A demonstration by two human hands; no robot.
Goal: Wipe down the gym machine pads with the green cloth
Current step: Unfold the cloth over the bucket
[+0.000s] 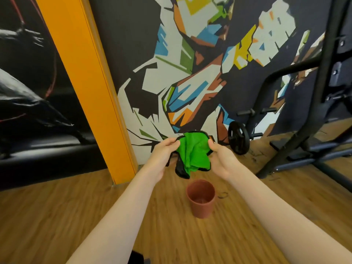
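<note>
Both hands [162,155] [222,159] raised, fingers [172,142] pinching.

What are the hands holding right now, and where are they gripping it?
Both hands hold the green cloth: left hand pinches its left edge, right hand its right edge.

Green cloth [192,152]: bunched, black-edged, held up in the air above the brown cup [201,198].
Left hand [162,155]: grips the cloth's left edge, fingers [172,142] curled over it.
Right hand [222,157]: pinches the cloth's right edge.
Brown cup: upright on the wooden floor [57,216], just below the cloth.
Weight plate [238,138]: right of the cup, near the mural wall [190,73].
Black machine frame [314,92]: far right of the cup.
Orange post [85,82]: left of the cup.
</note>
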